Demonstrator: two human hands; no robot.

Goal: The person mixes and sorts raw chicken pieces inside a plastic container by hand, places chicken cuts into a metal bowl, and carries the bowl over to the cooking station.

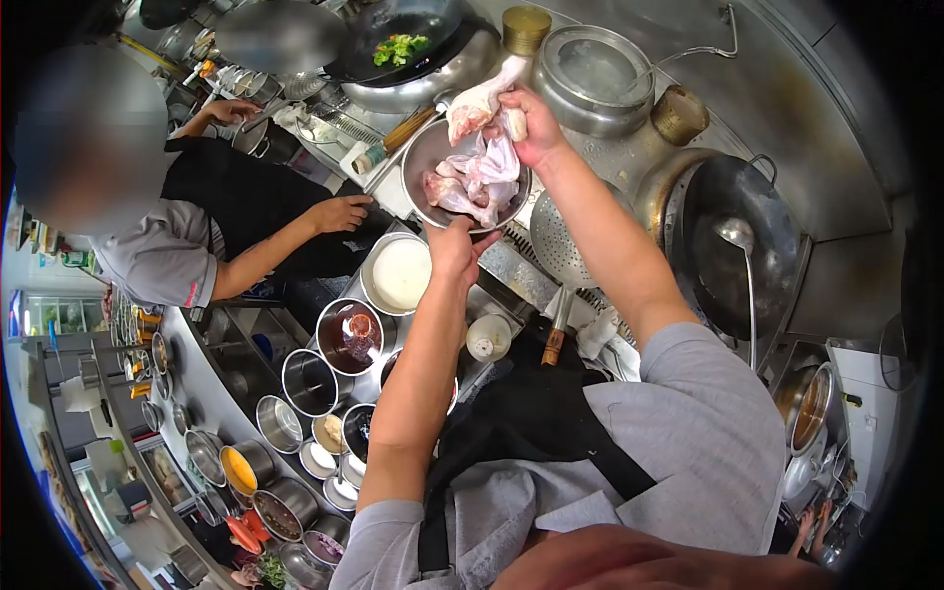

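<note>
Raw poultry pieces [472, 187] lie in a round metal bowl [417, 167] at the upper middle of the head view. My left hand [456, 248] grips the bowl's near rim, with the fingers partly hidden under it. Above the bowl, my right hand [531, 128] is closed on a raw poultry leg [482, 102], whose bone end points up and to the right. Part of another piece shows beside the right fingers. Right of the bowl is a perforated metal strainer [570, 236].
A co-worker in a black apron [236, 192] stands at the left. A wok with green vegetables [398, 49] is at the top, and an empty-looking wok [737, 246] with a ladle [736, 233] at the right. Pots of sauces [349, 336] and a white-filled pot [396, 274] stand below the bowl.
</note>
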